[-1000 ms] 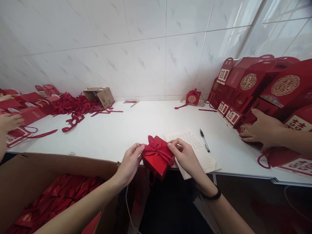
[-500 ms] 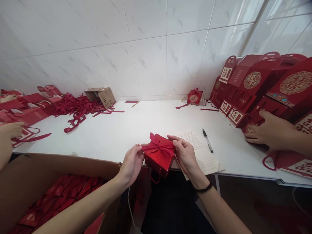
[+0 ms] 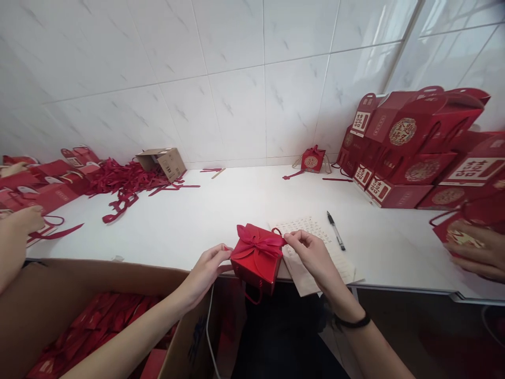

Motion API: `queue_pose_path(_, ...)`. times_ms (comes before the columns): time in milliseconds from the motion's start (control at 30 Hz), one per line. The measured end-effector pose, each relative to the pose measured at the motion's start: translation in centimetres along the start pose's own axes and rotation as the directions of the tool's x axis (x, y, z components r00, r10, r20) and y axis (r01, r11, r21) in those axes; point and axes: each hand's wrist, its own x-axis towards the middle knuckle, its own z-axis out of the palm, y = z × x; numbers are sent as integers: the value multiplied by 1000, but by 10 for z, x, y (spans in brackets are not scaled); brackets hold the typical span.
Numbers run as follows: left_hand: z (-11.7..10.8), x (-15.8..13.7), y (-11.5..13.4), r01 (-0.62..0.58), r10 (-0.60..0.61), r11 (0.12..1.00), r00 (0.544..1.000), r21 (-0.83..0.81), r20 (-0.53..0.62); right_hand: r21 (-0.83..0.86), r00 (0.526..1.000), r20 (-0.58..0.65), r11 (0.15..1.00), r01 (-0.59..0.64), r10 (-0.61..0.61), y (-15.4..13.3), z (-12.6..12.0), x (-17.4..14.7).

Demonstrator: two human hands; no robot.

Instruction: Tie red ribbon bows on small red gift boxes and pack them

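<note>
A small red gift box sits at the table's front edge, with a red ribbon tied in a bow across its folded top. My right hand is closed, thumb and finger pinching the ribbon's right end. On the other side, my left hand is closed at the box's upper left edge; a bit of red shows at its fingertips, which pinch the ribbon's left part. A red cord handle hangs from the box's front. Beneath my right hand lies a handwritten sheet, with a black pen beside it.
A cardboard carton of red boxes stands at front left. Red ribbons lie by a small cardboard box. Stacked red boxes rise at right. A co-worker's hand is on a box there; another person's hand is left.
My right hand has drawn slightly outward with the ribbon's end, and the bow looks wider. My left hand has lowered a little. The co-worker's hand at right has moved down and right with a red box.
</note>
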Motion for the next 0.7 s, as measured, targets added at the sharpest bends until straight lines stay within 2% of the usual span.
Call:
queue_pose_path(67,-7,-1,4,28,-35,989,998,144,50,-114,998,-46,993,31,-37,-5,-7,-4)
queue_pose_path(167,-11,0,7,-36,22,979,997,200,68,-185,993,-91,981,51,-68,-14,-10,-15)
queue_pose_path(233,-10,1,7,-85,67,974,994,210,92,-205,999,-23,978,43,-48,-19,-7,-22)
queue_pose_path(333,-3,2,6,-103,71,946,991,308,113,-216,996,83,976,5,13,-19,-1,-26)
queue_pose_path(500,5,4,8,-74,33,916,993,395,109,-158,970,152,974,-163,188,-5,5,-10)
queue_pose_path(567,8,5,9,-55,10,931,992,361,125,-79,974,168,986,-143,155,0,10,-2)
queue_pose_path(700,14,8,9,-25,15,997,992,77,121,34,991,114,997,71,-74,2,19,12)
